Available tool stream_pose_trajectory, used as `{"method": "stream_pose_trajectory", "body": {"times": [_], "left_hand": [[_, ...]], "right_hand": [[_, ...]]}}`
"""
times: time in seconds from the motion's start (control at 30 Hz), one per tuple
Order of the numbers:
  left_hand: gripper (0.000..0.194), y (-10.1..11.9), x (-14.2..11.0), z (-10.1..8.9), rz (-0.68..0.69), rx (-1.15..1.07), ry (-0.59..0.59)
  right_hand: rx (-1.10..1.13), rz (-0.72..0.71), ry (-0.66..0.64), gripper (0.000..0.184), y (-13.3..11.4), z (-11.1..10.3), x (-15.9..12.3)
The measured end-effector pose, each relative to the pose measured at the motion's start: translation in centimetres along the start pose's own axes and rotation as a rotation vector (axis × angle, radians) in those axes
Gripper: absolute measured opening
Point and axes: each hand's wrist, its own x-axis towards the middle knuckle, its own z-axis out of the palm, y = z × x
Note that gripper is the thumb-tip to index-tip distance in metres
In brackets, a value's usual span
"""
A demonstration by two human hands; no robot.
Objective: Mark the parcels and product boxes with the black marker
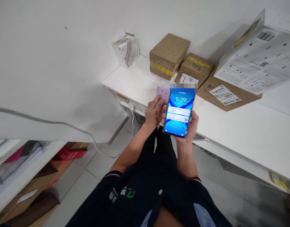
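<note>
In my right hand [193, 124] is a smartphone [178, 121], its lit blue screen turned up toward me and reading 5:29 above two notification panels. The fingers wrap round its right edge and back. My left hand [156, 110] is close against the phone's left side, fingers bent over the lower part of a flat light purple card-like piece [162, 90] with small dark dots. The phone hides part of that piece, and the left thumb is not clearly seen. Both hands are over the front edge of a white desk [232, 129].
Along the wall are a brown carton with yellow tape [168, 52], a smaller taped box [195, 67], a labelled carton [226, 94] and a large white printed box [260, 60]. A small white box [126, 50] stands at the left. A cable [83, 130] hangs across; shelves [26, 154] lie lower left.
</note>
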Motion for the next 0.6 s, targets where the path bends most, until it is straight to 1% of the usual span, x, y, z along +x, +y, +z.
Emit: {"method": "stream_pose_trajectory", "body": {"times": [0.07, 0.13, 0.2, 0.27, 0.3, 0.33, 0.37, 0.43, 0.5, 0.6], "left_hand": [[0.041, 0.8, 0.4, -0.5, 0.035, 0.039, 0.047], [0.041, 1.3, 0.5, -0.7, 0.066, 0.073, 0.08], [0.04, 1.4, 0.5, -0.7, 0.082, 0.088, 0.098], [0.04, 1.4, 0.5, -0.7, 0.089, 0.096, 0.116], [0.039, 1.3, 0.5, -0.7, 0.094, 0.099, 0.12], [0.038, 1.3, 0.5, -0.6, 0.101, 0.103, 0.126], [0.037, 1.2, 0.5, -0.6, 0.109, 0.109, 0.134], [0.035, 1.2, 0.5, -0.6, 0.129, 0.121, 0.153], [0.034, 1.2, 0.5, -0.6, 0.133, 0.123, 0.162], [0.037, 1.3, 0.6, -0.7, 0.109, 0.093, 0.119]], "right_hand": [[-0.1, -0.162, 0.129, 0.056, -1.2, -1.7, -0.5], [-0.262, -0.336, 0.343, 0.054, -2.4, -4.0, -0.9], [-0.535, -0.469, 0.621, 0.05, -3.5, -7.0, -1.4], [-0.927, -0.528, 0.874, 0.048, -4.4, -10.1, -1.9], [-1.13, -0.526, 0.981, 0.048, -4.9, -11.6, -2.1], [-1.316, -0.506, 1.055, 0.048, -5.3, -13.1, -2.4], [-1.476, -0.482, 1.11, 0.048, -5.7, -14.4, -2.5], [-1.698, -0.4, 1.187, 0.048, -6.3, -16.7, -2.7], [-1.809, -0.295, 1.241, 0.05, -6.7, -18.4, -2.8], [-1.879, -0.154, 1.27, 0.057, -6.9, -20.0, -2.7]]}}
